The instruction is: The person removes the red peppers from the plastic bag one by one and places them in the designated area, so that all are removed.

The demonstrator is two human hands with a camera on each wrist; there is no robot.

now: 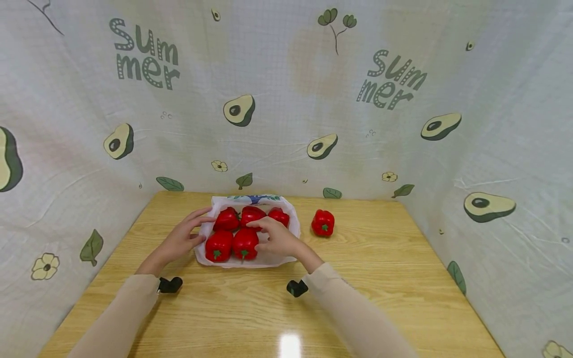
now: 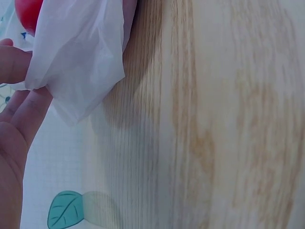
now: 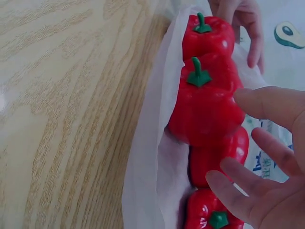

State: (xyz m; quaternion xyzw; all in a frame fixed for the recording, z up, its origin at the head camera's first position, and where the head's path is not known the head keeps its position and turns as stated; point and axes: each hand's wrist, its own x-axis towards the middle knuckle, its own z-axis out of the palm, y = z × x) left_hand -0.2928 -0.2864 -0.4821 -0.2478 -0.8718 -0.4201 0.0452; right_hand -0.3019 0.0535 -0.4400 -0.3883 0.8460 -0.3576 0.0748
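Note:
Several red bell peppers (image 1: 219,246) with green stems lie in two rows inside a white plastic bag (image 1: 293,214) with its mouth spread wide. My left hand (image 1: 178,242) touches the bag's left rim, fingers apart. In the left wrist view, some of its fingertips are hidden behind the plastic. My right hand (image 1: 279,239) is over the bag's right half with fingers spread. Its thumb (image 3: 271,105) touches or nearly touches the front-row pepper (image 3: 207,107) beside it; contact is hard to tell. The other fingers hover by the back-row peppers (image 3: 205,162).
One more red bell pepper (image 1: 323,223) sits on the wooden table (image 1: 233,308) to the right of the bag. A pale cloth (image 1: 277,64) printed with avocados and leaves hangs behind and along both sides. Black straps (image 1: 170,285) show at the wrists.

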